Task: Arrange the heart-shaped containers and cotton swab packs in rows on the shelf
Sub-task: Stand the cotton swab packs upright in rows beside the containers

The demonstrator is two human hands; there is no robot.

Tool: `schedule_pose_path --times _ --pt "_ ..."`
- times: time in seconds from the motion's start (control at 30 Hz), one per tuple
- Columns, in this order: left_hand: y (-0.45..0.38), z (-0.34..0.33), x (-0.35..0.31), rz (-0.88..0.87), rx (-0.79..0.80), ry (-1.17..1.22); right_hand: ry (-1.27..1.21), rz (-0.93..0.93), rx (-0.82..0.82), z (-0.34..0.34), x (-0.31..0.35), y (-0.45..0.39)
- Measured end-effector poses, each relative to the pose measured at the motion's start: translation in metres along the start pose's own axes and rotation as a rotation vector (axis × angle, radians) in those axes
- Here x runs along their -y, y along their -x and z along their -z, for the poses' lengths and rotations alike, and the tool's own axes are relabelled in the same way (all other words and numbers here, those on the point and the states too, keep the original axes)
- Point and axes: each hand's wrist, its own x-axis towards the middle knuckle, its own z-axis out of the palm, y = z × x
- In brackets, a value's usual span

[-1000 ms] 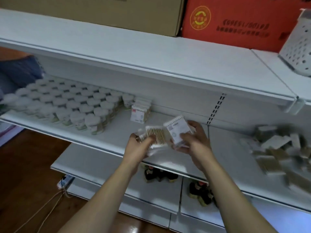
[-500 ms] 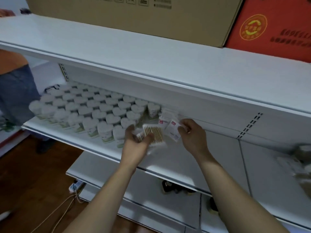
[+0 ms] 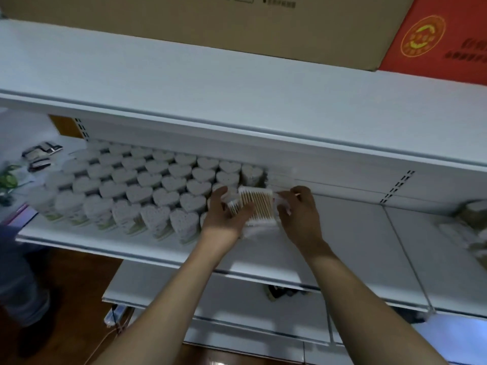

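Head view, only one camera here. Both hands are working at the middle shelf (image 3: 342,233), right around the center of the shot. The left hand (image 3: 224,214) is curling its fingers around the left edge of a clear cotton swab pack (image 3: 257,206), thumb lying across the top, so that grip is closed on the pack. The right hand (image 3: 300,212) is pinching the pack's right edge at about 3 o'clock from it, and there's something small and white with a bit of red between those fingers too, too blurry to say what. The pack is sitting flat-ish with the wooden sticks facing up, just beside the last column of heart-shaped containers (image 3: 147,191).

Those containers are filling the shelf out toward 9 o'clock from the hands, packed tight in neat rows, lids up. A few more flat packs (image 3: 279,177) seem to be leaning against the back wall at 12 o'clock from the hands, pretty washed out though. Way over at 3 o'clock a loose blurry pile (image 3: 469,227) is lying on the shelf. Up top, a brown cardboard box (image 3: 210,25) and a red box (image 3: 442,40) are sitting on the upper shelf (image 3: 184,85).
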Motion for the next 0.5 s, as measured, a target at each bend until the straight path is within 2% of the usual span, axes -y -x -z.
schedule_pose_path --times 0.2,0.3,0.4,0.5 --pt "-0.001 -0.005 -0.007 -0.013 0.01 -0.01 0.084 0.013 -0.056 -0.006 -0.003 0.0" --pt "-0.003 -0.012 -0.01 -0.015 0.009 0.025 0.039 0.005 -0.124 0.007 -0.004 0.006" --pt "-0.005 -0.023 -0.011 -0.029 0.021 0.047 -0.272 -0.115 -0.218 0.037 0.006 0.018" --pt "-0.005 -0.036 -0.01 -0.033 0.039 0.037 -0.54 -0.26 0.026 0.065 0.028 0.027"
